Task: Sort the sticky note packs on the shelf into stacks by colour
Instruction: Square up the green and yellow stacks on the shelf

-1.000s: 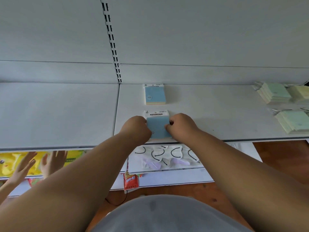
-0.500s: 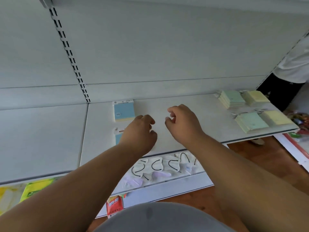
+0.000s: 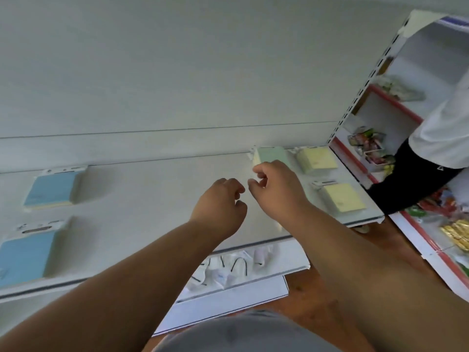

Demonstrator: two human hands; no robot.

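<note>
White shelf (image 3: 157,199), two blue sticky note stacks (image 3: 52,188) (image 3: 25,257) at its left end, one behind the other, a green stack (image 3: 272,154) at the back right, two yellow stacks (image 3: 317,160) (image 3: 341,196) just right of the green one

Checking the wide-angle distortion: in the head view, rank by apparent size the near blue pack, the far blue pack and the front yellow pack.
1. near blue pack, closest to the camera
2. far blue pack
3. front yellow pack, looking much like the far blue one, so that order is unsure
</note>
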